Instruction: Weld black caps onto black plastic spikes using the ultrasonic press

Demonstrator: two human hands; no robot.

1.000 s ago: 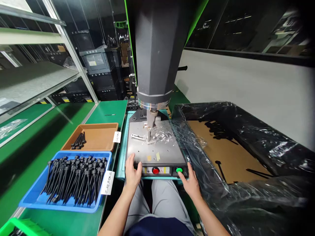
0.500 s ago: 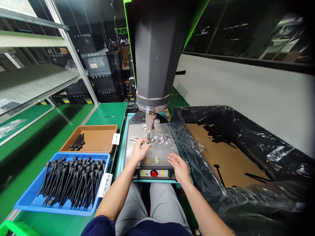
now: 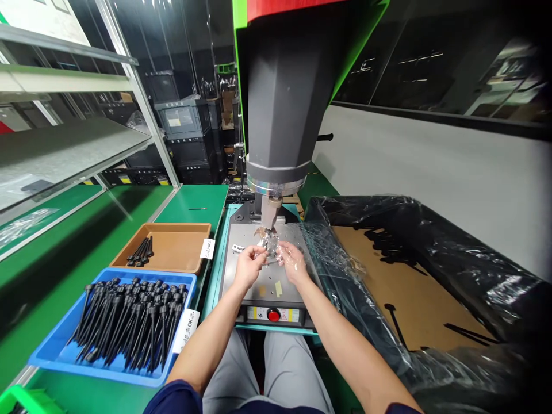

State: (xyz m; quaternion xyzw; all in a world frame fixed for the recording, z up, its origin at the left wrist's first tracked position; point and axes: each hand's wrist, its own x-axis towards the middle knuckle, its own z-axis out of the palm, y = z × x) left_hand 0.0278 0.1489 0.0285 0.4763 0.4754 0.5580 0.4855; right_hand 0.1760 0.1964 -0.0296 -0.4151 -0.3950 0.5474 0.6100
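Under the tip of the grey press head [image 3: 271, 213], crumpled clear plastic film [image 3: 271, 242] lies over the metal base plate [image 3: 241, 290]. My left hand [image 3: 250, 265] pinches at the left side of this film, thumb against forefinger. From the other side, my right hand [image 3: 293, 263] has its fingers closed on the film, and part of the film shines over them. Whatever small part may be between the fingertips is too small to make out. A small silver metal piece [image 3: 237, 248] sits on the plate just left of my left hand.
Left of the press, a blue tray [image 3: 47, 357] holds many black bolt-like parts [image 3: 129, 322]. Behind it, a brown tray [image 3: 181, 244] has several more. To the right stands a box lined with black plastic [image 3: 366, 299]. A red button [image 3: 273, 314] is on the base's front.
My right hand has moved left and inward from the plate's right edge to the film and closed on it. My left hand stays by the tip. The camera view has shifted slightly.
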